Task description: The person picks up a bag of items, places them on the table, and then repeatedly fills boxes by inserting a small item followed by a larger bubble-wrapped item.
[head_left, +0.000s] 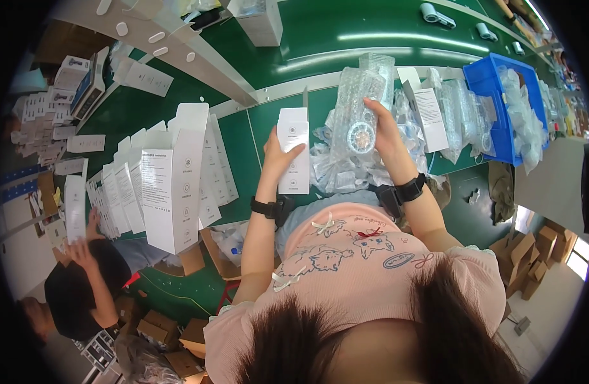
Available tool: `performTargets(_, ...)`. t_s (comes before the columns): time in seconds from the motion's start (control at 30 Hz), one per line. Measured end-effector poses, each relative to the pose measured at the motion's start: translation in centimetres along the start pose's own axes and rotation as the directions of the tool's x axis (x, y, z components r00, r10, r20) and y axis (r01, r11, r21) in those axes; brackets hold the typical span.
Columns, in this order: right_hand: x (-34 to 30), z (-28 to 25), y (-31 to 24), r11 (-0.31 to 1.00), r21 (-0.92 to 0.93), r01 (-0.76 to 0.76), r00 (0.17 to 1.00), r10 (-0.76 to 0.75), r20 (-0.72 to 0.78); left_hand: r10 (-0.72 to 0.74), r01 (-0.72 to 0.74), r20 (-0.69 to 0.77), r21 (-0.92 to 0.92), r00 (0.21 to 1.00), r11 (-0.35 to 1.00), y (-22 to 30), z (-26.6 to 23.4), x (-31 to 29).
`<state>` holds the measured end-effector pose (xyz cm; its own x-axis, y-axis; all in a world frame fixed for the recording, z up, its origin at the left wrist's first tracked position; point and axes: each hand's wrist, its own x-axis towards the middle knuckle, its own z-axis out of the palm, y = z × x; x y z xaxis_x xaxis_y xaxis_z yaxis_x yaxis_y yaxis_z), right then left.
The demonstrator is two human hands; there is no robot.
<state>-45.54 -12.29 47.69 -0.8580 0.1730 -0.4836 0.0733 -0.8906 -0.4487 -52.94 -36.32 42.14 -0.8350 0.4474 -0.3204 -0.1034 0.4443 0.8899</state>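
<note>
Left hand [278,157] closed on a slim white box [295,174], gripping its left edge, thumb laid across the printed face; box stands lengthwise just right of the palm, ahead of the wearer's waist. Right hand [385,130] clasped on a bubble-wrapped device [354,105], which lies against the palm's left side, its round end toward the wearer, above loose clear plastic packets [333,174]. Box and wrapped device apart, side by side between the two hands; a row of larger white boxes [187,185] stands well left.
</note>
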Motion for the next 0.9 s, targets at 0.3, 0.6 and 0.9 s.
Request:
performTargets(0.3,-0.5,-1.3,-0.1,0.999,0.05,0.013,1.0,-0.013,-0.011,0.17,0.311,-0.401,0.865,0.9,0.393,6.9,1.4,-2.6)
performTargets(0.6,-1.3,0.3,-0.6,0.96,-0.083,0.267,0.961,-0.272,-0.049,-0.227,0.259,-0.127,0.575,0.965,0.777,4.7,-7.8,1.9)
performTargets(0.9,0.9,-0.8,-2.9,0.949,0.029,0.314,0.949,-0.314,0.019,-0.031,0.149,0.294,-0.39,0.955,0.909,-1.2,-5.3,3.9)
